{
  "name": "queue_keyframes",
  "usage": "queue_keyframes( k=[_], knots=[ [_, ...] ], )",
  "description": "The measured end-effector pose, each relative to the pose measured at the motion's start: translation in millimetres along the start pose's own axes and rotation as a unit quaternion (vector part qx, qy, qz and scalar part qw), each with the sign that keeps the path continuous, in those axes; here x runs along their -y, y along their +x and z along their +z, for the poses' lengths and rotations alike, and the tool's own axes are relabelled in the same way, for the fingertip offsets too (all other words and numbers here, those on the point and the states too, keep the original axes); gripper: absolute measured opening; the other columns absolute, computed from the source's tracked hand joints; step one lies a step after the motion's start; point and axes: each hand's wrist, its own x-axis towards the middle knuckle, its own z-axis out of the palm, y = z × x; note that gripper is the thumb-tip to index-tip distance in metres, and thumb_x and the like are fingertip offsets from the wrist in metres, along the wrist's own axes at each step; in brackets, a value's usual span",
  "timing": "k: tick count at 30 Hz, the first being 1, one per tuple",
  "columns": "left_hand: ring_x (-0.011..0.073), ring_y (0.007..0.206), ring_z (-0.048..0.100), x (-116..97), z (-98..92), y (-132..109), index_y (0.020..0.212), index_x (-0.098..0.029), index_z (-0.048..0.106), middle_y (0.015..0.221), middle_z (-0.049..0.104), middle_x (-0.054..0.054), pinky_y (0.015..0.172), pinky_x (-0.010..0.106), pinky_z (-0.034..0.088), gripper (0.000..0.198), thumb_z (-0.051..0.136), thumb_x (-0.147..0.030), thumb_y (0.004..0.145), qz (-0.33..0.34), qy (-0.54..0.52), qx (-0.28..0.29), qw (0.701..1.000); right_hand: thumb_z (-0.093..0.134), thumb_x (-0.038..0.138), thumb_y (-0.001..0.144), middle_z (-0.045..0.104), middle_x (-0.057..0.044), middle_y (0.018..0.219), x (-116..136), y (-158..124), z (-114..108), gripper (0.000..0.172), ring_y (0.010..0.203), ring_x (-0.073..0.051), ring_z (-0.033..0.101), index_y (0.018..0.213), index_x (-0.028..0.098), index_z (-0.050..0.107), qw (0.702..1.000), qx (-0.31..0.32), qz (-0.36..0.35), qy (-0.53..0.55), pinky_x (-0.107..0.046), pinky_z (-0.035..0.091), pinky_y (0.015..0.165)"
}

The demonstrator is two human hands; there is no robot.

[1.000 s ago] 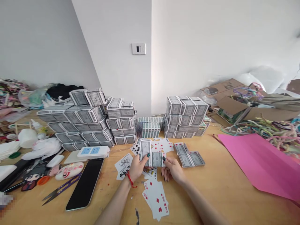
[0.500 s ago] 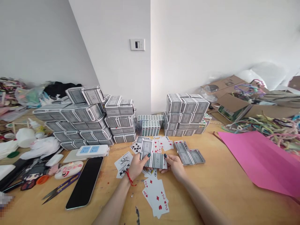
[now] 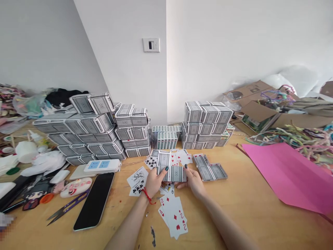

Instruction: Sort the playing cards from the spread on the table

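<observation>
My left hand (image 3: 154,182), with a red string on the wrist, grips the left side of a piece made of joined playing cards (image 3: 163,161), grey patterned backs facing up. Its dark-nailed thumb presses on top. My right hand (image 3: 194,181) pinches the right end of the same piece, thumb on top and fingers below. A similar L-shaped card piece (image 3: 208,169) lies just right of my right hand. Loose cards lie around and under the hands: a joker (image 3: 137,176) at left, a two of diamonds (image 3: 174,216) in front, hearts (image 3: 184,158) behind.
Stacked card blocks stand at left (image 3: 96,123), centre-left (image 3: 132,116) and right (image 3: 208,118), with card boxes (image 3: 166,139) between. A phone (image 3: 95,201), scissors (image 3: 66,208) and power strip (image 3: 102,166) lie left. Pink paper (image 3: 288,173) and a cardboard box (image 3: 286,119) are right.
My right hand has shifted slightly at the held piece's right end; the white card edge that stuck out there no longer shows. The camera view has tilted a little.
</observation>
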Motion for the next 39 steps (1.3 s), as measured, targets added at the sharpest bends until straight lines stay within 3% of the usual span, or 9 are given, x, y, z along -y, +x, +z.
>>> queue_keyframes(
  k=[3,7,13,20,25,34,39],
  knots=[
    [0.0172,0.051,0.062,4.0,-0.5,5.0,0.092,-0.014,0.056,0.075,0.067,0.005,0.043,0.028,0.051,0.035,0.057,-0.041,0.069,-0.016,-0.053,-0.016,0.998,0.051,0.05,0.072,0.066,-0.009,0.073,2.8,-0.4,-1.0,0.036,0.063,-0.021,0.065,0.078,0.015,0.056,1.0,0.002,-0.004,0.03,-0.029,0.052,0.048],
    [0.0164,0.051,0.062,6.1,-2.8,9.2,0.093,-0.015,0.055,0.081,0.066,0.005,0.044,0.027,0.052,0.035,0.06,-0.038,0.067,-0.024,-0.085,-0.053,0.995,0.065,0.041,0.064,0.067,-0.008,0.073,4.4,-0.7,-2.0,0.036,0.065,-0.02,0.065,0.084,0.013,0.056,1.0,0.012,-0.018,-0.011,-0.029,0.053,0.058],
    [0.0159,0.051,0.062,7.0,-1.0,8.4,0.093,-0.014,0.055,0.083,0.066,0.005,0.043,0.027,0.051,0.033,0.06,-0.037,0.069,-0.017,-0.085,-0.071,0.994,0.066,0.043,0.061,0.065,-0.005,0.06,-1.7,1.8,0.2,0.036,0.058,-0.019,0.065,0.077,0.013,0.056,0.999,-0.017,-0.026,-0.042,-0.029,0.053,0.055],
    [0.0158,0.05,0.061,5.6,2.2,7.2,0.092,-0.014,0.054,0.079,0.066,0.005,0.043,0.027,0.051,0.033,0.059,-0.037,0.069,-0.024,-0.086,-0.052,0.995,0.058,0.045,0.069,0.066,-0.007,0.082,-0.3,2.8,0.8,0.03,0.073,-0.023,0.064,0.08,0.017,0.058,0.999,-0.03,-0.031,0.023,-0.029,0.053,0.048],
    [0.0158,0.048,0.061,4.0,0.7,6.6,0.088,-0.014,0.054,0.073,0.066,0.004,0.044,0.028,0.051,0.029,0.059,-0.035,0.069,-0.034,-0.09,-0.029,0.995,0.058,0.045,0.069,0.065,-0.004,0.082,0.9,4.8,-3.0,0.029,0.078,-0.023,0.061,0.082,0.02,0.059,0.996,-0.037,-0.049,0.064,-0.03,0.052,0.05],
    [0.0164,0.042,0.058,3.4,-0.5,5.5,0.078,-0.014,0.051,0.057,0.063,0.001,0.039,0.027,0.048,0.02,0.057,-0.032,0.07,-0.04,-0.067,-0.023,0.997,0.062,0.049,0.062,0.062,-0.003,0.068,-1.6,3.5,-3.2,0.032,0.062,-0.019,0.058,0.069,0.017,0.058,0.996,-0.062,-0.057,0.008,-0.028,0.046,0.048],
    [0.0157,0.04,0.057,4.3,-1.0,2.7,0.073,-0.015,0.05,0.055,0.062,0.001,0.039,0.027,0.048,0.019,0.055,-0.034,0.071,-0.016,-0.046,-0.011,0.999,0.062,0.05,0.062,0.056,0.001,0.056,0.6,0.8,-1.5,0.034,0.05,-0.012,0.049,0.064,0.016,0.057,0.992,-0.086,-0.08,-0.045,-0.022,0.037,0.045]
  ],
)
